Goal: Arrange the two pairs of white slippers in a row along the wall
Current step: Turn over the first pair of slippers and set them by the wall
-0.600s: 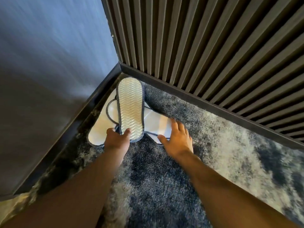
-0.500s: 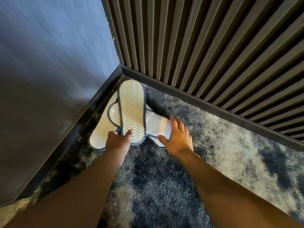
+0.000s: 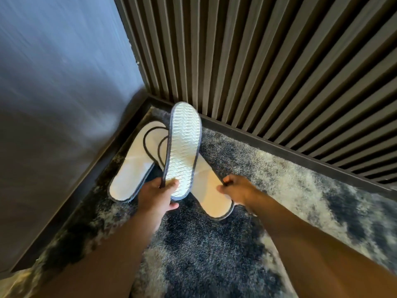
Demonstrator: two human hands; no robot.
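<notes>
White slippers, dark-piped, mid-frame in the corner. Left hand [image 3: 155,195] clamps one raised slipper [image 3: 183,150], wavy sole showing; right hand [image 3: 237,190] pinches a floor slipper [image 3: 211,195]. Third slipper [image 3: 132,168] left of them. No writing visible.

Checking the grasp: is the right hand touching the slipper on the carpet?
Touching. The head view shows the right hand pinching the dark edge trim of the slipper lying on the carpet, fingers closed on it.

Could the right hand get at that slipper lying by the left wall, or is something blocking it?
Probably not right away. The right hand is pinching another slipper's edge, and the upturned slipper held by the left hand hangs between it and the slipper by the wall.
</notes>
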